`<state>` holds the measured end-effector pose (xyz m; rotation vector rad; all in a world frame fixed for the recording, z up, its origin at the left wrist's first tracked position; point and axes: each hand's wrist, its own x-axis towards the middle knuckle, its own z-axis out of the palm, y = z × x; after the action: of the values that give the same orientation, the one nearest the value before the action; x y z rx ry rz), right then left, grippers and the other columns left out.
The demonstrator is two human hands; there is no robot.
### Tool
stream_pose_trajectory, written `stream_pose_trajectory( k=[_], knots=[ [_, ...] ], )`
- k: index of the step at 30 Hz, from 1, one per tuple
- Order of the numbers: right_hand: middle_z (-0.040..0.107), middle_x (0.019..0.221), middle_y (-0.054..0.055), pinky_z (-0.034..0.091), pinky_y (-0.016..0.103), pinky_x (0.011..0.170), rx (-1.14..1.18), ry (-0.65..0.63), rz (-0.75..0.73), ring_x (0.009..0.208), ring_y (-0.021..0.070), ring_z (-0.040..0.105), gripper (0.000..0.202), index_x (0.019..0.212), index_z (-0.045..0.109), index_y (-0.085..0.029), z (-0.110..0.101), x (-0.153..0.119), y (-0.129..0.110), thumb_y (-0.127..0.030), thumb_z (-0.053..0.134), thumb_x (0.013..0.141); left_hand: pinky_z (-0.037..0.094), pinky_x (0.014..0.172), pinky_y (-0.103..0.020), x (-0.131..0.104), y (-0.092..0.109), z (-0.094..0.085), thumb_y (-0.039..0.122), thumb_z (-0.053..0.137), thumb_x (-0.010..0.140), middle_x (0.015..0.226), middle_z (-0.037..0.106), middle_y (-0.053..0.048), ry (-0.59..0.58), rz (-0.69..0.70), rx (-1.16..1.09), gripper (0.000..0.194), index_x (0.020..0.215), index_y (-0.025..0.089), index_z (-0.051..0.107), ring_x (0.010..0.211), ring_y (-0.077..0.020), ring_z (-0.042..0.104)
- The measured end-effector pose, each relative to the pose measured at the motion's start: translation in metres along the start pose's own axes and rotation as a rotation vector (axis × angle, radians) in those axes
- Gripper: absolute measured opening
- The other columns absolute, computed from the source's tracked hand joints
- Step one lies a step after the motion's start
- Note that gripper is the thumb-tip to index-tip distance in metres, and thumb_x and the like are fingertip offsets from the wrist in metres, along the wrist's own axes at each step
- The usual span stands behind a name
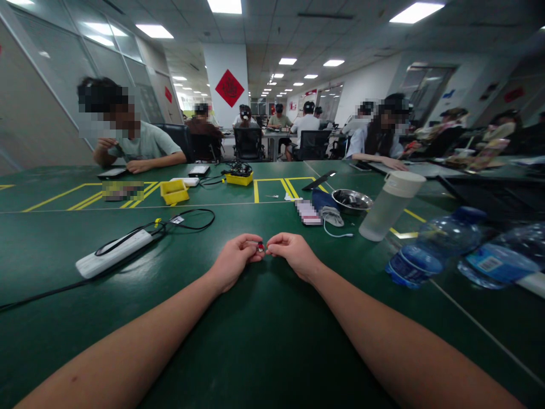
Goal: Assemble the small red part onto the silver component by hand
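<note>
Just above the green table (238, 352), my two hands meet near the middle of the view. Between the thumb and fingers of my left hand (236, 258) is a small red and silver object (260, 247), partly covered by the fingertips. My right hand (293, 253) is closed in a pinch right beside that object, its fingertips almost touching my left fingertips. Whether anything sits in the right pinch is too small to make out.
A white power strip (114, 254) with black cable lies left. Yellow trays (174, 193), a phone (309, 212) and a metal bowl (351, 200) are farther back. A frosted bottle (389, 207) and water bottles (434, 247) stand or lie right. People sit across the table.
</note>
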<state>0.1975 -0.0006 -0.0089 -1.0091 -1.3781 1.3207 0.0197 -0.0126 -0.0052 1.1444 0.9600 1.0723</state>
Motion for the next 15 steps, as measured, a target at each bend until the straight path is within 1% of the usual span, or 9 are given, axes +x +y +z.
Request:
stream_pose_trajectory(
  k=[2,5,9,15],
  knots=[
    [0.071,0.077,0.005,0.049,0.029,0.07,0.03,0.006,0.022,0.072,0.0156,0.065,0.015,0.083,0.069,-0.013,-0.0001,0.0007,-0.0002,-0.02,0.069,0.069,0.054,0.076,-0.023,0.0,-0.0008,-0.0006,0.014,0.062,0.081,0.088,0.067,-0.006,-0.007,0.015,-0.023,0.021,0.102,0.015,0.062,0.078,-0.0119,0.068],
    [0.071,0.082,0.007,0.05,0.03,0.072,0.056,0.002,0.041,0.077,0.0171,0.067,0.015,0.084,0.069,-0.013,-0.0002,0.0011,-0.0005,-0.018,0.067,0.07,0.054,0.075,-0.023,-0.0006,-0.0016,-0.0009,0.013,0.064,0.078,0.088,0.064,-0.004,-0.022,0.043,0.001,0.024,0.101,0.016,0.061,0.077,-0.0113,0.067],
    [0.071,0.08,0.007,0.05,0.029,0.071,0.034,-0.023,0.034,0.076,0.0171,0.068,0.015,0.084,0.068,-0.012,-0.0001,0.0,-0.001,-0.017,0.066,0.07,0.053,0.072,-0.024,-0.0015,-0.0013,-0.0006,0.013,0.063,0.078,0.087,0.063,-0.003,-0.034,0.058,0.059,0.024,0.101,0.016,0.06,0.075,-0.0113,0.066],
    [0.071,0.08,0.006,0.05,0.029,0.072,0.031,-0.044,0.016,0.076,0.017,0.068,0.016,0.086,0.069,-0.013,0.0005,-0.0005,-0.0016,-0.018,0.066,0.07,0.053,0.071,-0.024,-0.0023,0.0,0.0,0.014,0.063,0.077,0.087,0.065,-0.005,-0.047,0.082,0.082,0.024,0.101,0.016,0.061,0.076,-0.0124,0.066]
  ],
)
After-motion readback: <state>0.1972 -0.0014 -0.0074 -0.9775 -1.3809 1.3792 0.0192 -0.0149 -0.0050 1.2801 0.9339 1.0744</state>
